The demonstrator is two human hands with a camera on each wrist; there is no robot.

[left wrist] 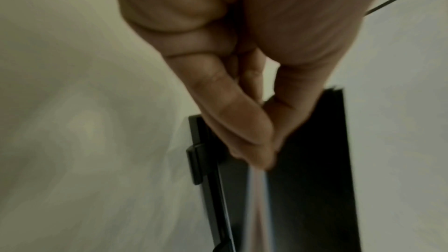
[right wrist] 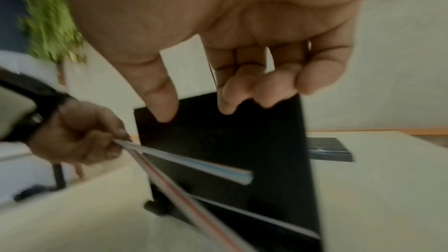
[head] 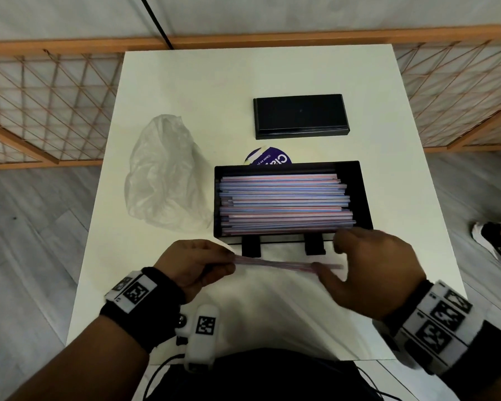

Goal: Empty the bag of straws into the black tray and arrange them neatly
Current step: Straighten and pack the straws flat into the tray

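Note:
The black tray (head: 362,195) stands mid-table, filled with a flat layer of striped straws (head: 284,204) lying left to right. In front of its near wall my left hand (head: 214,264) pinches one end of a few loose straws (head: 272,264), which point rightwards just above the table. The left wrist view shows that hand (left wrist: 242,122) with thumb and fingers closed on those straws (left wrist: 258,198) beside the tray (left wrist: 315,160). My right hand (head: 359,267) hovers at the straws' free ends. In the right wrist view its fingers (right wrist: 242,87) curl loosely and hold nothing; the straws (right wrist: 194,164) fan out below.
An empty clear plastic bag (head: 165,175) lies crumpled left of the tray. A black rectangular lid (head: 301,115) sits behind it, and a purple round label (head: 268,157) peeks out at the tray's far wall. The white table (head: 243,76) is small; a shoe (head: 495,241) stands at its right.

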